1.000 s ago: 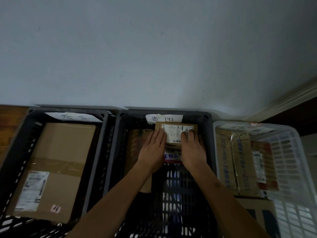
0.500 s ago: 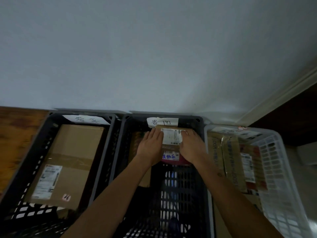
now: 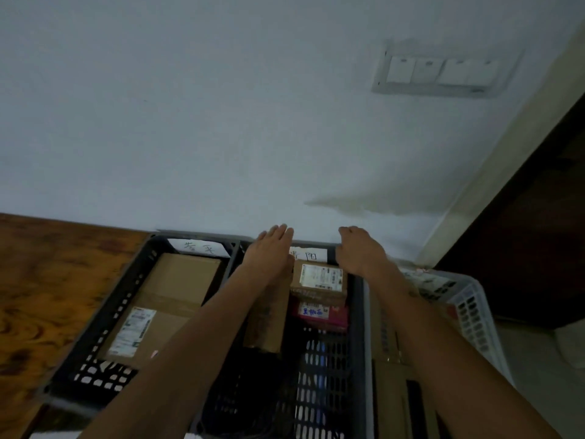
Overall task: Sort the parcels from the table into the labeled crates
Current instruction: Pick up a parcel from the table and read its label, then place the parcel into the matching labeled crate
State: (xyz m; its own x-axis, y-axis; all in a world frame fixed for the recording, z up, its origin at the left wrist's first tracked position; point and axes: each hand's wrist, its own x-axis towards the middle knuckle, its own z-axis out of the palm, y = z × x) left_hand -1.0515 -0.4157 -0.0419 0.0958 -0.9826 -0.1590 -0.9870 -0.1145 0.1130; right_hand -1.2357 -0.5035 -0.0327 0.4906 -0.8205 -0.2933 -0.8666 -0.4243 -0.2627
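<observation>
Pale wall (image 3: 221,122), wooden floor (image 3: 47,296), crates (image 3: 357,327)

Dark grey crates (image 3: 359,315), matt moulded plastic with slotted walls and lattice floors. At nine o'clock, the wood floor (image 3: 57,280), brown, grained, faintly glossy. In the left crate (image 3: 104,324) a big box (image 3: 164,308) of plain matt cardboard, a strip of shinier tape across it and a white paper label stuck on. Middle crate: a small box (image 3: 319,282), matt cardboard too, with a smooth white paper label; under it a pink packet (image 3: 319,315). Handwritten paper tags (image 3: 311,255) on the rims. At three o'clock a white basket (image 3: 471,312), pale perforated plastic. Behind, the wall (image 3: 221,122), smooth matt paint, with glossy plastic switches (image 3: 440,71).
</observation>
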